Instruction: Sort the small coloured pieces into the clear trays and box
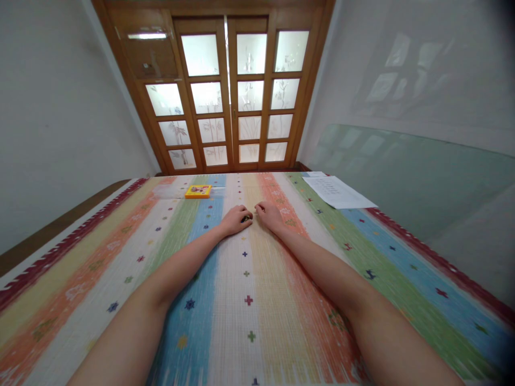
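My left hand (236,220) lies over the middle of the striped tablecloth (231,300), its fingers curled in toward the thumb. A small dark patch shows between them, too small to name. Just to its right, a narrow gap away, my right hand (269,216) rests with bent fingers drawn together. Whatever its fingertips may hold is hidden. Beyond my left hand and further left sits a flat yellow-orange box (198,192) with a printed picture on top.
Clear plastic film (167,191) lies beside the box. Printed white paper sheets (340,192) rest at the table's far right. A glass panel (402,177) leans along the right wall. Wooden doors with frosted panes (231,123) stand beyond the far edge.
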Demonstrator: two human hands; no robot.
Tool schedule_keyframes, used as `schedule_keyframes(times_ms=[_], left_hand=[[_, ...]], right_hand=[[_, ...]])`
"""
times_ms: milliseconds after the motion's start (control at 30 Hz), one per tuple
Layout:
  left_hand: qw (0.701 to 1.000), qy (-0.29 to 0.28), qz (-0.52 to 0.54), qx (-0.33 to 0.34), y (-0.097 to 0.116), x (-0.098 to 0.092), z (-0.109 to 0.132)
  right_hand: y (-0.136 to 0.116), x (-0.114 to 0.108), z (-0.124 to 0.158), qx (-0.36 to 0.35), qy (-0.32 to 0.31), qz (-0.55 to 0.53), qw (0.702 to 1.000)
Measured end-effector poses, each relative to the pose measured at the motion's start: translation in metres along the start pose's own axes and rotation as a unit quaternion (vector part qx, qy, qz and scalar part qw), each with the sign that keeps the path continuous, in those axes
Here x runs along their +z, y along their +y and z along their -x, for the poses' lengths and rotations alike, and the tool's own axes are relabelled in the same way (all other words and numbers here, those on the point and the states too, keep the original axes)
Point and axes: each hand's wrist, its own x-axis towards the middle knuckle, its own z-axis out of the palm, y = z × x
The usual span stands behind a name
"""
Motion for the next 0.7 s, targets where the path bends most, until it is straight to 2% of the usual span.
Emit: schedule_keyframes(times_ms=[233, 367, 467, 567, 633, 700], left_hand=[[1.0, 0.013, 0.005, 0.003, 0.001, 0.002, -0.001], [0.999, 0.049, 0.009, -0.018, -0.014, -0.009, 0.009], [0.992, 0.093, -0.008, -0.08, -0.048, -0.027, 0.027], [0.969, 0.15, -0.046, -0.189, -0.096, -0.055, 0.057], [0.936, 0.197, -0.07, -0.282, -0.129, -0.076, 0.079], [0.885, 0.244, -0.089, -0.386, -0.159, -0.1, 0.099]], right_hand=[[-0.001, -0.001, 0.0, 0.001, -0.005, 0.002, 1.0], [-0.002, -0.004, 0.001, -0.009, -0.017, -0.003, 1.0], [0.002, -0.003, 0.001, -0.018, -0.026, -0.011, 0.999], [0.006, 0.0, -0.005, -0.027, -0.052, -0.026, 0.998], [0.005, 0.004, -0.014, -0.031, -0.071, -0.038, 0.996], [0.0, 0.01, -0.026, -0.041, -0.082, -0.049, 0.995]])
